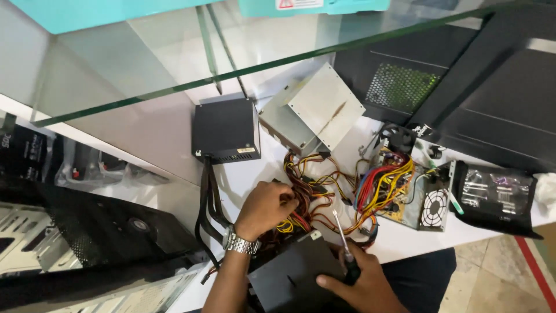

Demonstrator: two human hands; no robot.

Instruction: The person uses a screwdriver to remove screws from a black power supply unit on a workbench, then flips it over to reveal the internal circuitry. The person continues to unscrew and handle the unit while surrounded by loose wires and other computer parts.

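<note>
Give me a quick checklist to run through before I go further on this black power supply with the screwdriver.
1. Screwdriver gripped in right hand: ok.
2. Right hand steadying the black box: ok.
3. Left hand has the wire bundle pulled aside: ok, it rests on the wires.
4. Screwdriver tip seated on a screw: not ok, the tip points up over the wires.
5. Power disconnected: cannot tell.
6. Room around the box: not ok, an open unit with fan and loose wires crowd it.

A black metal power supply cover (295, 272) lies tilted at the desk's near edge. A screwdriver (343, 243) with a black handle stands over it, shaft up. Beside it, a bundle of red, yellow and black wires (301, 203) sprawls.
</note>
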